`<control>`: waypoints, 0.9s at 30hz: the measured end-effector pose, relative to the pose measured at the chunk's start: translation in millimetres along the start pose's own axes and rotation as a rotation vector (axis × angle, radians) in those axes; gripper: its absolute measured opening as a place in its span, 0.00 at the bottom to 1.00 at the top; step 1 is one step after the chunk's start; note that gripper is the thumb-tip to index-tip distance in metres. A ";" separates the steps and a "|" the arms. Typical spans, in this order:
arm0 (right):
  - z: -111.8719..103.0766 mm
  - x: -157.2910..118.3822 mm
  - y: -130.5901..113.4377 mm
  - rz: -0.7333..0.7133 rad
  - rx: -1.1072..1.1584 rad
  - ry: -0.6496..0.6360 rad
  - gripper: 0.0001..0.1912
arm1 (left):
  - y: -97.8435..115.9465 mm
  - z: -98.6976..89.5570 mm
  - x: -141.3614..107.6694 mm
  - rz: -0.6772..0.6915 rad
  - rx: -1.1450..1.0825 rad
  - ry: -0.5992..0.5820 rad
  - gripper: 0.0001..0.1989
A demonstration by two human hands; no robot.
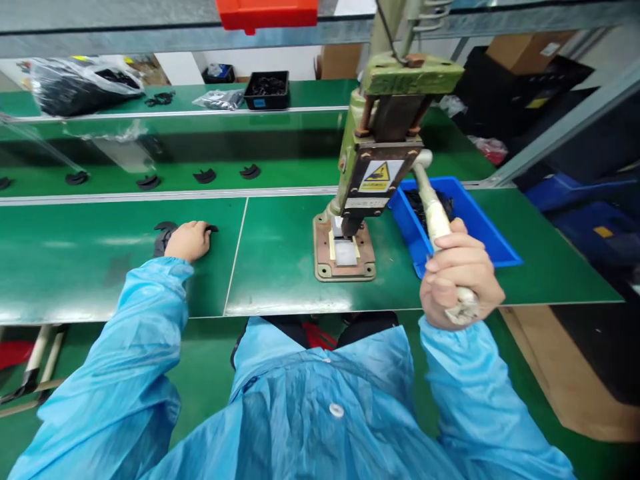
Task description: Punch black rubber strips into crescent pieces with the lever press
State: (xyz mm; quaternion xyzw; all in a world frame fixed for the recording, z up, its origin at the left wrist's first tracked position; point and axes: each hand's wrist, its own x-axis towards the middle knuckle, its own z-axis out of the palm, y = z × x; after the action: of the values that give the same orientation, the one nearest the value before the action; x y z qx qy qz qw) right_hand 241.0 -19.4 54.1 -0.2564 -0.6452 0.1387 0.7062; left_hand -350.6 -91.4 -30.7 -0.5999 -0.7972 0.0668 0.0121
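My left hand [188, 242] is closed around a black curved part [213, 229], whose tip sticks out past my fingers. More black curved parts [163, 235] lie just left of that hand on the green table, partly covered by it. My right hand [463, 273] grips the wrapped lever handle [436, 212] of a green arbor press [380, 170]. The press stands on a brown base plate [324, 267]. Under its ram, a small light-coloured fixture [345, 253] shows on the base, with no black part visible on it.
A blue bin [480, 223] of black pieces stands behind my right hand. Several black curved parts [205, 176] sit in a spaced row beyond the rail. Farther back are a black tray [267, 91] and a plastic bag [83, 87]. An orange-red bin [267, 13] hangs overhead.
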 end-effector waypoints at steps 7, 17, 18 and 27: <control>-6.6 -0.5 0.8 -0.042 0.026 -0.079 0.15 | 7.9 -5.8 8.1 0.013 0.131 -0.031 0.23; -9.2 -3.2 8.6 -0.081 0.105 -0.102 0.11 | 179.2 -32.8 -16.4 0.406 -0.359 0.015 0.21; -9.5 -3.0 8.5 -0.081 0.107 -0.108 0.11 | 198.1 -32.0 -20.2 0.414 -0.451 0.000 0.19; -9.2 -3.8 10.2 -0.089 0.105 -0.111 0.13 | 283.4 -36.2 -23.7 0.063 -1.407 -0.216 0.27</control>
State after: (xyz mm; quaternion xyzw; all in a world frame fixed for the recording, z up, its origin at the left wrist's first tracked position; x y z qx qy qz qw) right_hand 250.9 -14.6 45.1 -0.1821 -0.6860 0.1548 0.6872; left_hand -69.8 -33.9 -27.7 -0.4782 -0.6305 -0.4041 -0.4589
